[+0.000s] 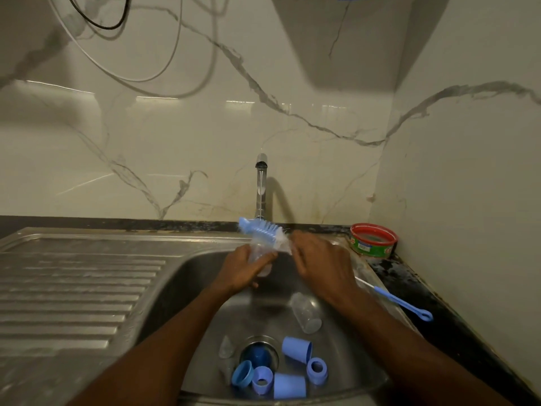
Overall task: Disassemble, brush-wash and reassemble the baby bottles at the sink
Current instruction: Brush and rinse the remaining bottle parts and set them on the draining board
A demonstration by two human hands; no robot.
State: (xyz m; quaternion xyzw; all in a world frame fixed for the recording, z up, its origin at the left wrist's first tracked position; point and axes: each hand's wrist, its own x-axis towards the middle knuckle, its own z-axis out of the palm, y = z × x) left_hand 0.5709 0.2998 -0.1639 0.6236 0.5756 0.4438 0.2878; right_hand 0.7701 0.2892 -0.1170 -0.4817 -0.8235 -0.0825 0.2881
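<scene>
Water is running in a thin stream from the tap [261, 183] onto the blue bottle brush [259, 227], and everything is gathering under that tap. The left hand [244, 269] is curling its fingers round a clear baby bottle [260, 259], holding it tilted just below the stream. The right hand [319, 259] is gripping at the brush's handle end, though I cannot tell exactly how its fingers are closing.

Risk, as I judge it, is lying in the wet: the bottle is looking slick, and a hard push of the bristles could be twisting it out of that one-handed grip and dropping it among the parts below the tap. Those are lying loose round the open drain [259, 351] of the sink [175, 276]: a second clear bottle [304, 313], blue caps [296, 348], blue collar rings [317, 370] and clear teats [227, 347]. One blue piece is already sitting in the drain mouth.

Right of the tap, a thin blue teat brush [401, 303] is lying on the sink's edge, and a red-rimmed tub [374, 240] is sitting on the dark counter in the corner. Left of the tap, the ribbed steel drainboard [73, 288] is stretching away. Behind it, marble-veined wall panels [175, 127] are carrying loose cables [140, 77].
</scene>
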